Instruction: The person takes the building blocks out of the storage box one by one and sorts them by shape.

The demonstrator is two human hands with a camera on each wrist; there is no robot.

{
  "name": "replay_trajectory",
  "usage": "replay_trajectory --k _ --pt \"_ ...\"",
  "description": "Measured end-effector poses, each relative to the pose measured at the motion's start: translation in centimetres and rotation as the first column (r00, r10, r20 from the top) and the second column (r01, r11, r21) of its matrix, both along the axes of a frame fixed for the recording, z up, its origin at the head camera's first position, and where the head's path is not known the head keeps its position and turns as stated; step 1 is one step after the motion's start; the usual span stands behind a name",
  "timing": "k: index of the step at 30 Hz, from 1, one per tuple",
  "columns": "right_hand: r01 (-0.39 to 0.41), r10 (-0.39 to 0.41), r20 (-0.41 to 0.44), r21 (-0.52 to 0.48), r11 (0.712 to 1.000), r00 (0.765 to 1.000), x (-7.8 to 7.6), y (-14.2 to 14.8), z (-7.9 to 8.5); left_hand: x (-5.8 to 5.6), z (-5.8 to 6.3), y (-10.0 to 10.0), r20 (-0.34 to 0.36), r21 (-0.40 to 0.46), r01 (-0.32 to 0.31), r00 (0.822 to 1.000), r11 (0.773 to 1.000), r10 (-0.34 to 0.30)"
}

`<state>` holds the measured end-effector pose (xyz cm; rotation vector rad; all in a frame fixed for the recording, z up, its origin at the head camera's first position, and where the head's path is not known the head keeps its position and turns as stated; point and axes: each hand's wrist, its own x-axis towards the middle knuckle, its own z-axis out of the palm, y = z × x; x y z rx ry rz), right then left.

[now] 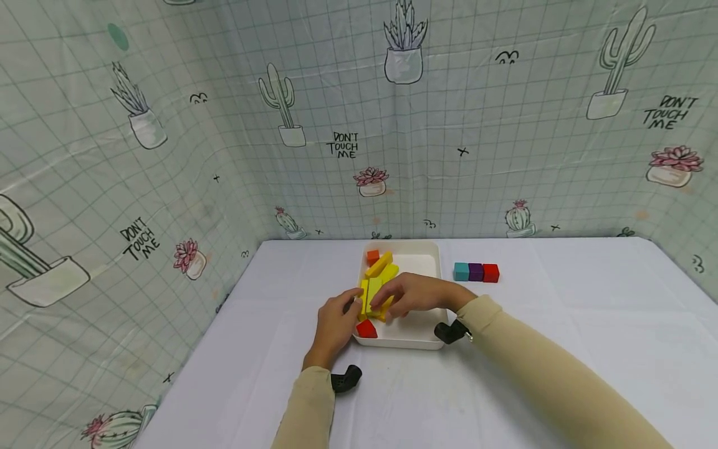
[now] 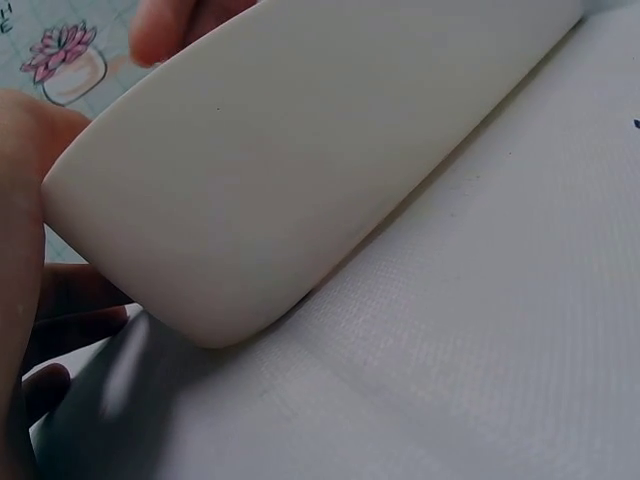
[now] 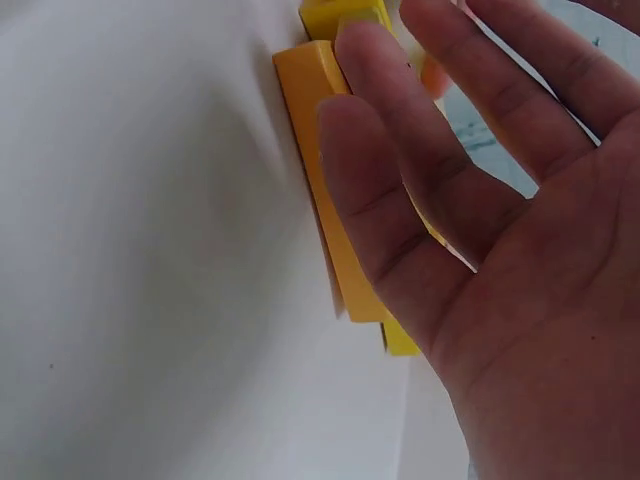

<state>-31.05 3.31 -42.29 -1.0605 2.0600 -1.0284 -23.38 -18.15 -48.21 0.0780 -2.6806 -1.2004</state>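
Note:
Several yellow blocks (image 1: 373, 288) lie together along the left side of a shallow white tray (image 1: 423, 255). My left hand (image 1: 333, 324) holds the tray's left edge near the front corner; in the left wrist view, fingers (image 2: 85, 285) lie outside the wall and the thumb side crosses the rim. Over the yellow blocks reaches my right hand (image 1: 417, 292), its fingertips at the pieces. The right wrist view shows extended fingers (image 3: 385, 200) beside an orange-yellow bar (image 3: 325, 180); its thumb is hidden there. A red block (image 1: 367, 329) sits in the near left corner, an orange cube (image 1: 373, 256) at the far left.
Right of the tray, a turquoise cube (image 1: 461, 272), a purple cube (image 1: 475, 272) and a red cube (image 1: 490, 273) stand in a row. A white cloth (image 1: 550, 324) covers the table. Behind hangs a printed curtain (image 1: 449, 187) with cactus drawings.

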Motion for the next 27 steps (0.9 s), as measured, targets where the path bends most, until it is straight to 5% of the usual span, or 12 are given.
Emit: replay_trajectory --k 17,27 --pt "-0.094 0.104 -0.152 0.072 0.993 0.983 0.3 -2.3 -0.2 0.0 -0.3 -0.2 -0.037 -0.03 0.011 0.999 0.999 -0.013" --pt "-0.044 0.072 -0.237 0.124 0.991 0.969 1.0 -2.9 -0.1 -0.2 -0.4 -0.1 -0.045 -0.029 0.006 0.999 1.0 -0.007"
